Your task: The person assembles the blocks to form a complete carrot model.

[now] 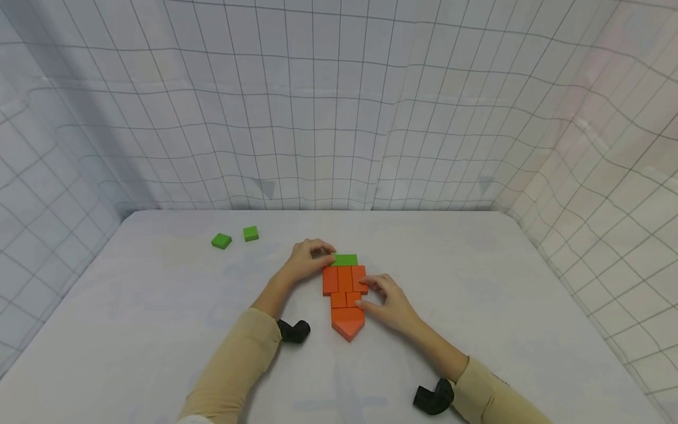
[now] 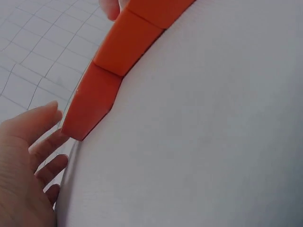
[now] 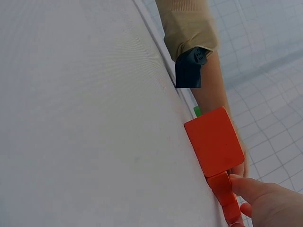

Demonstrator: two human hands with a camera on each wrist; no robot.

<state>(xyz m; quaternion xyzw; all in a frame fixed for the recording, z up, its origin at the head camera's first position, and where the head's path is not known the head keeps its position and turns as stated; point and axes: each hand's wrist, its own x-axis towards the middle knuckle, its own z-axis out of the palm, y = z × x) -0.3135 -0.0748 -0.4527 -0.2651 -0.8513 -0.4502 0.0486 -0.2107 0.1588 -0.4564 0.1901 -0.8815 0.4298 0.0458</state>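
Observation:
Several orange blocks [image 1: 345,278] lie flat together in a column, with a pointed block [image 1: 348,325] at the near end. A flat green block [image 1: 346,259] sits against the far end. My left hand [image 1: 309,259] pinches that green block at its left end between thumb and forefinger. On the right side of the column, my right hand [image 1: 391,303] touches the orange blocks with forefinger and thumb spread apart. The right wrist view shows the thumb against a narrow orange block [image 3: 220,185]. In the left wrist view, the left hand's fingers are partly behind an orange block [image 2: 92,101].
Two loose green blocks, one farther left [image 1: 221,241] and one beside it [image 1: 251,234], lie at the back left of the white table [image 1: 466,253]. A white gridded curtain [image 1: 339,106] stands behind and at both sides. Black wrist cameras project near both sleeves.

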